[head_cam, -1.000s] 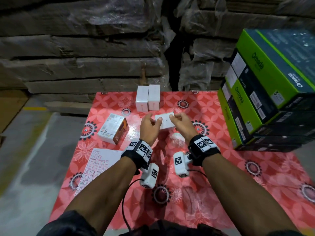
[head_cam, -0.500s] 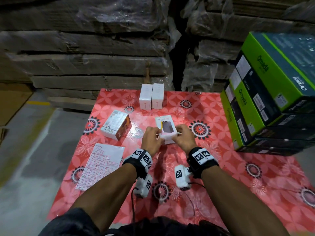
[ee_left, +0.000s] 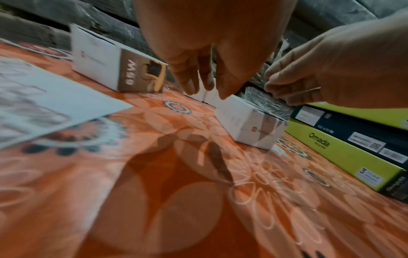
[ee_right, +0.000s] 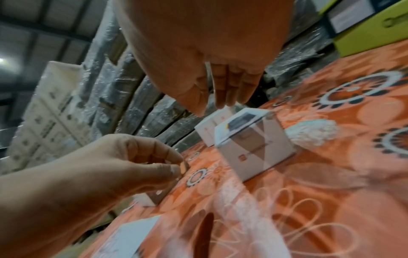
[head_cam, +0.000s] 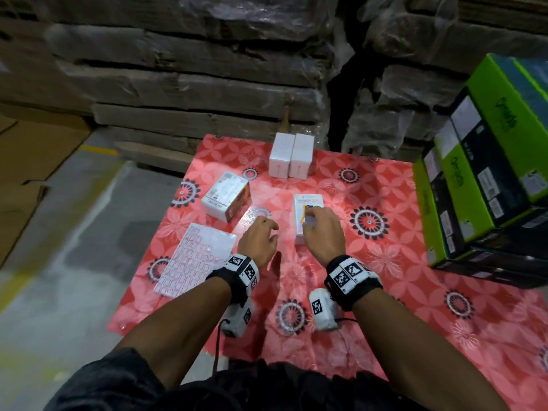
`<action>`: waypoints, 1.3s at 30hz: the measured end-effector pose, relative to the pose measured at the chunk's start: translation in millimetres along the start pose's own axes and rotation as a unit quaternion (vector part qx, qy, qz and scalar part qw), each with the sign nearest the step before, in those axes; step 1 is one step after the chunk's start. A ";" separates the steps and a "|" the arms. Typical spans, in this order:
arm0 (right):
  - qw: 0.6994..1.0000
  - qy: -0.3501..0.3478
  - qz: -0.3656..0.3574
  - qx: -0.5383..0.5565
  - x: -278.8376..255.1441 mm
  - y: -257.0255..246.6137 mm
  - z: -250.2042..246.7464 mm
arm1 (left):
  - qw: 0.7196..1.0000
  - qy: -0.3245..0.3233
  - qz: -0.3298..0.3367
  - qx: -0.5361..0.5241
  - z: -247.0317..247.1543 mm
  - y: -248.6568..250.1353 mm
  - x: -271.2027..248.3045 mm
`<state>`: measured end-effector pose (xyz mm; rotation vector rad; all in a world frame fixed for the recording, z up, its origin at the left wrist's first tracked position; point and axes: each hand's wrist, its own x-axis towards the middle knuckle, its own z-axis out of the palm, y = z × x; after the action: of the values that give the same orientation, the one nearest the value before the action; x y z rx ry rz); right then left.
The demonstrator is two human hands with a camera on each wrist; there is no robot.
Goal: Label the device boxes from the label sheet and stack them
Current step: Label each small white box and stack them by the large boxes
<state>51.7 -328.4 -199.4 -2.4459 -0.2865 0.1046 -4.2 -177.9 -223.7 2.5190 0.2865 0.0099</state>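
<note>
White box (head_cam: 307,216): now flat on the red worktop (head_cam: 385,292), set down.
Left hand (head_cam: 258,240): released, drifting toward label sheet (head_cam: 195,256).
Right hand (head_cam: 323,235): loose, fingers touching box.

Shrink-wrapped cardboard stacks (head_cam: 192,84), concrete floor (head_cam: 59,277)

Glossy plastic-looking floral tablecloth (head_cam: 370,307) with glare spots. Smooth white cardboard device box (head_cam: 305,209); matt paper label sheet (head_cam: 195,256) left. Far stacks (head_cam: 192,84): rough brown cardboard under shiny crinkled plastic wrap.
</note>
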 end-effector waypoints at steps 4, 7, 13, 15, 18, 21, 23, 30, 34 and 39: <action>0.996 -0.069 -0.053 0.010 -1.7 -37.0 25.6 | 0.997 0.039 -0.039 0.051 -22.1 -33.5 -15.2; 0.991 -0.123 -0.059 -0.002 -4.2 -62.4 51.0 | 0.993 0.050 -0.059 0.091 -39.4 -63.7 -25.6; 0.978 -0.199 -0.052 -0.024 -3.4 -99.7 97.0 | 0.977 0.005 -0.111 0.183 -71.6 -123.9 -40.9; 0.974 -0.216 -0.056 -0.035 -0.9 -109.2 110.3 | 0.972 -0.009 -0.124 0.197 -78.5 -139.2 -43.1; 0.971 -0.231 -0.050 -0.041 4.2 -120.2 128.0 | 0.969 -0.024 -0.129 0.211 -85.6 -155.5 -43.1; 0.970 -0.231 -0.049 -0.052 10.6 -130.5 144.2 | 0.969 -0.036 -0.113 0.217 -88.6 -166.6 -40.9; 0.970 -0.230 -0.047 -0.062 15.2 -138.2 155.5 | 0.970 -0.039 -0.093 0.222 -90.5 -171.3 -38.4; 0.965 -0.203 -0.071 -0.149 23.9 -160.3 184.6 | 0.970 -0.099 -0.021 0.219 -96.7 -181.7 -26.8; 0.960 -0.191 -0.066 -0.196 24.5 -168.2 188.2 | 0.966 -0.125 0.012 0.226 -97.9 -186.3 -22.6; 0.953 -0.195 -0.066 -0.223 23.6 -173.5 187.8 | 0.962 -0.147 0.023 0.229 -100.9 -187.5 -19.0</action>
<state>15.9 -76.8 -235.9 -2.8288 -0.7142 0.5188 -67.9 24.9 -246.0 2.9322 0.1167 -0.4587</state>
